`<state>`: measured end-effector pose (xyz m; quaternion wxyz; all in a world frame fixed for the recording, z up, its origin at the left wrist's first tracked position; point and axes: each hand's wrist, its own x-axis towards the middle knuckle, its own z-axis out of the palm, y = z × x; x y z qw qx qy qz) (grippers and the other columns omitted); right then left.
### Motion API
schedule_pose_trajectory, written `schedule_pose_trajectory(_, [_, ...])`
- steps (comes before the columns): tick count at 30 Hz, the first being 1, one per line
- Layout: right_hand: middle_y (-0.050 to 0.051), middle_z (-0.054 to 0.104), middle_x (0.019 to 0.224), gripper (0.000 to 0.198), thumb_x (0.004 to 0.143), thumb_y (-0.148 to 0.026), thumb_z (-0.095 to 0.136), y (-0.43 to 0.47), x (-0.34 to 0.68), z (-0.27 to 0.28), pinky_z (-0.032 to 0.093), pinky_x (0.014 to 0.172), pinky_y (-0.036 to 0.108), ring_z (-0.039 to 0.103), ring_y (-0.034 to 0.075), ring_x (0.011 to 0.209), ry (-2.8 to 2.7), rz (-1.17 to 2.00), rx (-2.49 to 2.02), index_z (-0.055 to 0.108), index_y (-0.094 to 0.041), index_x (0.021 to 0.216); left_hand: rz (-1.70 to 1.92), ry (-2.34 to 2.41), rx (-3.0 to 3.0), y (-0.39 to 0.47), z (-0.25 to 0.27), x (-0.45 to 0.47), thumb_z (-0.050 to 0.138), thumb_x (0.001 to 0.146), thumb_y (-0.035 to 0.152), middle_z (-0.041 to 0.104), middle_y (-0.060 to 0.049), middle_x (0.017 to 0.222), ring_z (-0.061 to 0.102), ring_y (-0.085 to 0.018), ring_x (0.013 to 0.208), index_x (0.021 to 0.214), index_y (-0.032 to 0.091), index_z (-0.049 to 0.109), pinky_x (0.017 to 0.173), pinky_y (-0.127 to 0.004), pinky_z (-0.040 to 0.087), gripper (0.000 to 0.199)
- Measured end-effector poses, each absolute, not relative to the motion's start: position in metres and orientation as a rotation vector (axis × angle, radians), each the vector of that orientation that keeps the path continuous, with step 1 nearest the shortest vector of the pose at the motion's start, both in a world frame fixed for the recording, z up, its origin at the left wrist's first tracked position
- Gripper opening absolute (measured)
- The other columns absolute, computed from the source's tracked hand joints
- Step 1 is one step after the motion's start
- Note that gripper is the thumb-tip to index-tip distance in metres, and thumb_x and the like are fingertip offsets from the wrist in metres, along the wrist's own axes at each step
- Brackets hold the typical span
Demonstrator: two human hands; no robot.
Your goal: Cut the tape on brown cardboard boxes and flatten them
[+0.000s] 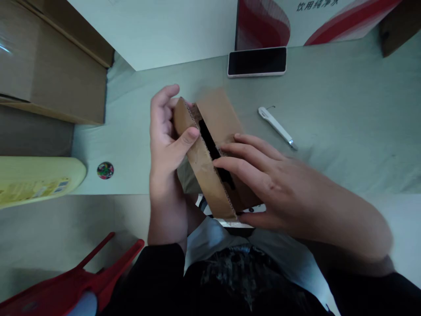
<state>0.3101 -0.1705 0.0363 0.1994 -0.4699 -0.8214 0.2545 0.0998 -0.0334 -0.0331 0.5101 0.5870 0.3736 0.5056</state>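
A small brown cardboard box (210, 180) is held tilted over the table's front edge, its top partly open. A dark gap shows between its side and a raised flap (219, 114). My left hand (167, 136) is closed around the upper left end, with the thumb pressed on the near side. The fingers of my right hand (259, 175) reach into the opening by the flap, while its thumb rests at the lower end. What lies inside the box is too dark to make out. Right of the box, a white utility knife (277, 127) lies on the table.
A phone-like device (257, 61) stands near a white and red carton (315, 26). Large cardboard boxes (66, 83) and a yellow bottle (39, 180) are at left, near a round colourful sticker (105, 170). A red chair (79, 281) stands below left.
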Motion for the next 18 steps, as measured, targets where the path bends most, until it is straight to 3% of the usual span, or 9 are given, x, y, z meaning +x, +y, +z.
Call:
schedule_pose_trajectory(2, [0.017, 0.052, 0.166, 0.077, 0.09, -0.034, 0.078, -0.169, 0.318, 0.035, 0.05, 0.126, 0.064, 0.035, 0.037, 0.166, -2.302, 0.778, -1.244, 0.043, -0.021, 0.158, 1.199, 0.866, 1.541, -0.026, -0.036, 0.095, 0.098, 0.066, 0.065, 0.071, -0.007, 0.124, 0.066, -0.028, 0.125, 0.124, 0.028, 0.074, 0.114, -0.04, 0.05, 0.073])
schedule_pose_trajectory(4, [0.017, 0.054, 0.164, 0.066, 0.096, -0.028, 0.069, -0.167, 0.321, 0.034, 0.049, 0.128, 0.061, 0.037, 0.035, 0.166, -2.301, 0.789, -1.225, 0.044, -0.019, 0.157, 1.122, 0.897, 1.652, -0.021, -0.037, 0.092, 0.097, 0.072, 0.06, 0.07, -0.008, 0.129, 0.063, -0.03, 0.133, 0.117, 0.027, 0.079, 0.12, -0.044, 0.047, 0.059])
schedule_pose_trajectory(8, [0.017, 0.058, 0.161, 0.051, 0.102, -0.023, 0.056, -0.162, 0.321, 0.035, 0.048, 0.129, 0.058, 0.042, 0.034, 0.163, -2.311, 0.761, -1.216, 0.051, -0.014, 0.152, 1.05, 0.971, 1.683, -0.018, -0.036, 0.093, 0.096, 0.077, 0.049, 0.07, -0.01, 0.126, 0.064, -0.032, 0.131, 0.102, 0.025, 0.084, 0.119, -0.047, 0.048, 0.037])
schedule_pose_trajectory(13, [0.019, 0.054, 0.163, 0.053, 0.108, -0.05, 0.053, -0.157, 0.332, 0.039, 0.052, 0.124, 0.057, 0.053, 0.034, 0.154, -2.202, 0.773, -1.231, 0.056, -0.019, 0.15, 1.181, 0.903, 1.692, -0.009, -0.049, 0.089, 0.082, 0.094, 0.043, 0.075, -0.009, 0.121, 0.066, -0.029, 0.123, 0.103, 0.026, 0.088, 0.116, -0.046, 0.048, 0.02])
schedule_pose_trajectory(16, [0.016, 0.052, 0.165, 0.058, 0.107, -0.059, 0.05, -0.152, 0.34, 0.037, 0.051, 0.123, 0.056, 0.053, 0.034, 0.153, -2.087, 0.827, -1.311, 0.053, -0.024, 0.154, 1.309, 0.943, 1.601, 0.0, -0.06, 0.08, 0.078, 0.096, 0.023, 0.08, -0.005, 0.114, 0.067, -0.025, 0.118, 0.098, 0.024, 0.089, 0.115, -0.041, 0.047, 0.011])
schedule_pose_trajectory(18, [0.014, 0.055, 0.162, 0.061, 0.107, -0.061, 0.049, -0.148, 0.343, 0.033, 0.053, 0.121, 0.055, 0.057, 0.034, 0.149, -2.001, 0.893, -1.309, 0.051, -0.027, 0.157, 1.404, 0.985, 1.484, 0.005, -0.064, 0.077, 0.071, 0.096, 0.011, 0.081, -0.002, 0.11, 0.068, -0.022, 0.115, 0.097, 0.021, 0.088, 0.111, -0.037, 0.048, 0.02])
